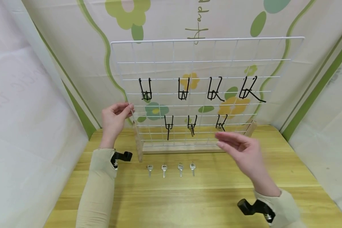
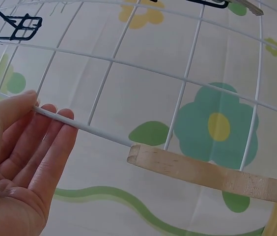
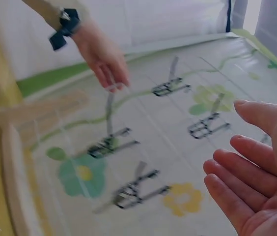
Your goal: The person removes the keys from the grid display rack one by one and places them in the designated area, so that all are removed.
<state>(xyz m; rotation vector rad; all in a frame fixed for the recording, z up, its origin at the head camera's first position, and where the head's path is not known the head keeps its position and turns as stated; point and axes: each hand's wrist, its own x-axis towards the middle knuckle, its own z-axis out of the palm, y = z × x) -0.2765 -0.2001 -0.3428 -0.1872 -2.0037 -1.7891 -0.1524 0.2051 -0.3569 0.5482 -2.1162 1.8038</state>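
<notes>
A white wire grid point(image 1: 208, 40) stands upright in a wooden base point(image 1: 185, 148), with black hooks in two rows. My left hand point(image 1: 114, 118) pinches the grid's left edge wire between thumb and fingers; the left wrist view shows the fingertips point(image 2: 66, 114) at that wire. My right hand point(image 1: 245, 153) is in front of the lower right hook point(image 1: 220, 122), fingers extended and holding nothing. In the right wrist view its palm point(image 3: 263, 216) faces the hooks. A small greyish piece hangs at the lower middle hook point(image 1: 192, 126). Several silver keys, such as the leftmost key point(image 1: 150, 167), lie in a row before the base.
The wooden table point(image 1: 171, 205) spreads in front of the grid. A floral cloth point(image 1: 165, 19) rises behind it, and white cloth walls point(image 1: 22, 95) flank both sides. The longest upper hook point(image 1: 257, 97) sticks out toward the right.
</notes>
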